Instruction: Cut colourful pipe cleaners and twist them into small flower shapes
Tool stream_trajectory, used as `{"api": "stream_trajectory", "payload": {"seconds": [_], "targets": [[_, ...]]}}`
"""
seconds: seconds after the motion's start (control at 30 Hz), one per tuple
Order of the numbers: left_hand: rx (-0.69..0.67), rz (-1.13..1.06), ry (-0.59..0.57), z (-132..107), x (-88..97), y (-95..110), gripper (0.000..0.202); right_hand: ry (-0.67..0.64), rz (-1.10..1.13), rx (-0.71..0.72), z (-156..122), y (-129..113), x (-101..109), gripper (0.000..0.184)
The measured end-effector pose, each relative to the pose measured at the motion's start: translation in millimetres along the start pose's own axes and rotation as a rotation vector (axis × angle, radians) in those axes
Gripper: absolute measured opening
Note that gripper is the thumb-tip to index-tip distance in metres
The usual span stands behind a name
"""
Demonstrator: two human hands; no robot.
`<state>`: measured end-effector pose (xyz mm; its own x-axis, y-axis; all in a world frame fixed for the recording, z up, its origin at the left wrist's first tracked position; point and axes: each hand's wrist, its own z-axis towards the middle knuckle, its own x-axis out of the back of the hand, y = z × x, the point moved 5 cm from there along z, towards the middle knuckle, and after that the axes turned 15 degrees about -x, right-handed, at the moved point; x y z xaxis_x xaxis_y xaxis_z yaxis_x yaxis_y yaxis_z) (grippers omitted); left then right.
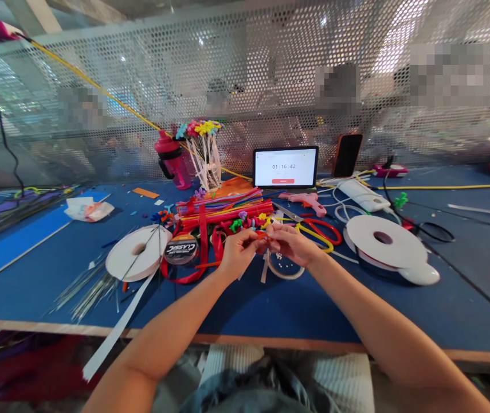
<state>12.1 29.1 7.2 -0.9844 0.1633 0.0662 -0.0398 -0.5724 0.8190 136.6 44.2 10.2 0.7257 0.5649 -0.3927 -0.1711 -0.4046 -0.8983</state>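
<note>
Above the middle of the table, my left hand [241, 250] and my right hand [291, 242] meet with fingertips pinched together. Between them is a small orange pipe cleaner [262, 235], mostly covered by the fingers. A straight orange piece [208, 265] shows left of my left wrist; I cannot tell whether it joins the held one. Just below my right hand sits a round shallow container [288, 274] with small white beads. Behind my hands lie a bundle of colourful pipe cleaners [223, 209] and several small twisted shapes [245, 219].
White ribbon spools stand left [135, 255] and right [384, 244]. Yellow- and red-handled scissors [320, 232], a pink glue gun [307, 201] and thin wires [94, 292] lie around. A tablet [285, 166], pink bottle [171, 160] and pipe-cleaner flowers [204, 143] stand behind.
</note>
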Motion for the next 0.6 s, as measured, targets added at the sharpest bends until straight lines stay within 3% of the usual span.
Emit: {"api": "stream_trajectory", "payload": {"seconds": [0.13,0.33,0.6], "targets": [[-0.044,0.126,-0.025,-1.5,1.8,4.0,0.024,0.026,-0.006,-0.022,-1.1,-0.5,-0.4,0.021],[-0.262,0.364,-0.078,2.0,3.9,25.8,0.022,0.013,-0.045,-0.032,-1.6,-0.5,-3.5,0.021],[-0.316,0.448,-0.14,0.9,0.7,30.1,0.02,-0.021,-0.056,-0.091,0.0,4.7,-3.4,0.017]]}}
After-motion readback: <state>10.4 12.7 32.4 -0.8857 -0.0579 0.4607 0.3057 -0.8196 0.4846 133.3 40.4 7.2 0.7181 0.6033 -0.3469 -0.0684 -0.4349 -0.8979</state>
